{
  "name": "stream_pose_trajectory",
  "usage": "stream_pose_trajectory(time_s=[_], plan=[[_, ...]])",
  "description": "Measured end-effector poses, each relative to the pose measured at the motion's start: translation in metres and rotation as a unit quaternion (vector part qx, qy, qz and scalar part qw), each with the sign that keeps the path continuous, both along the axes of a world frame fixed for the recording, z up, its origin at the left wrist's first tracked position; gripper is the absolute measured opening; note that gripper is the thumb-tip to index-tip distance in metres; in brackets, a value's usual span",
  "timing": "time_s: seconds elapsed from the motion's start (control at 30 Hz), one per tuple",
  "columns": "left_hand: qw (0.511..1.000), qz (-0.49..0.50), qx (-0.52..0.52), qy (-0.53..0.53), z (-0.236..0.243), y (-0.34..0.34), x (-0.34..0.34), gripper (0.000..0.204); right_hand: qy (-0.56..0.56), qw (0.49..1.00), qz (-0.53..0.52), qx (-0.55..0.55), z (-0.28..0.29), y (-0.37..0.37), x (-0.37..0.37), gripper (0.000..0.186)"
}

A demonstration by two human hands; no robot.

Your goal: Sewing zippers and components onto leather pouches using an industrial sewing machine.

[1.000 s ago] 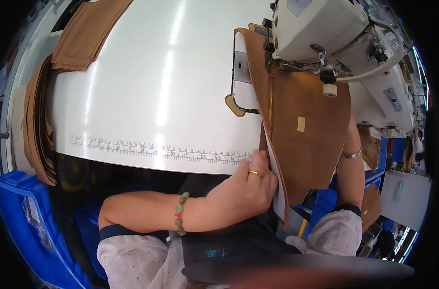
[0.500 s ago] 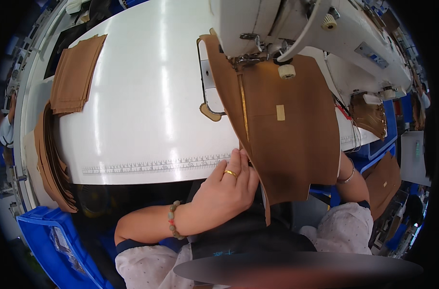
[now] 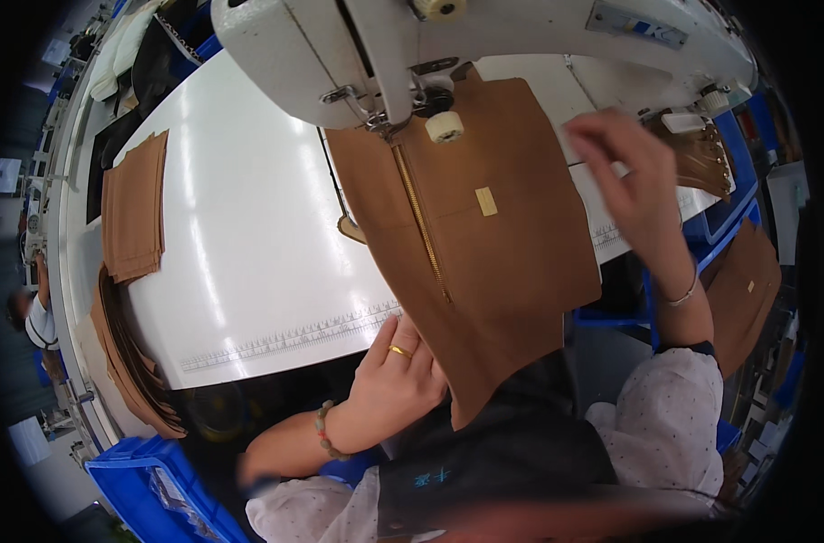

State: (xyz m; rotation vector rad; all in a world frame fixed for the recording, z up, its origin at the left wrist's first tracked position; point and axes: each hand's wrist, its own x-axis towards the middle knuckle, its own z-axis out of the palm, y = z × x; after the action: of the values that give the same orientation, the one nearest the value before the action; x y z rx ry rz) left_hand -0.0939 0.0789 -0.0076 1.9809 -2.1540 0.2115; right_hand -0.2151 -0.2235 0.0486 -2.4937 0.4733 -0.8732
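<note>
A brown leather-like panel [image 3: 520, 262] lies under the needle area of a white sewing machine [image 3: 267, 63], its near end hanging over the table edge. A gold-toothed zipper [image 3: 418, 217] runs down it from the presser foot [image 3: 389, 134], and a small pale label [image 3: 486, 202] sits to the zipper's right. My left hand [image 3: 394, 389], with a gold ring, holds the panel's lower left edge; the panel hides part of its fingers. My right hand [image 3: 634, 181] is raised off to the panel's right, its slightly bent fingers apart from the thumb and holding nothing.
Brown cut pieces [image 3: 136, 208] lie stacked at the table's left, and more [image 3: 127, 362] hang over its edge. Blue bins stand at lower left [image 3: 127, 462] and right [image 3: 729, 222]. A printed ruler [image 3: 285, 339] borders the white table [image 3: 249, 244]. Another person [image 3: 41, 312] is at far left.
My right hand has come out from beside the panel's near right edge and up to its right. The zipper lies more exposed as the panel's left side spreads flatter. The view has shifted.
</note>
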Motion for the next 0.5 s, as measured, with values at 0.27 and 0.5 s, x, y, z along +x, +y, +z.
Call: stream_pose_trajectory(time_s=[0.27,0.5], plan=[[1.0,0.007,-0.019,0.016,-0.011,0.01,0.008,0.04,0.152,0.951,0.228,-0.141,-0.07,0.086,0.021,0.064],[0.982,0.033,-0.083,0.169,0.013,0.007,0.052,0.027,0.137,0.95,0.236,-0.153,-0.066,0.079,0.02,0.064]])
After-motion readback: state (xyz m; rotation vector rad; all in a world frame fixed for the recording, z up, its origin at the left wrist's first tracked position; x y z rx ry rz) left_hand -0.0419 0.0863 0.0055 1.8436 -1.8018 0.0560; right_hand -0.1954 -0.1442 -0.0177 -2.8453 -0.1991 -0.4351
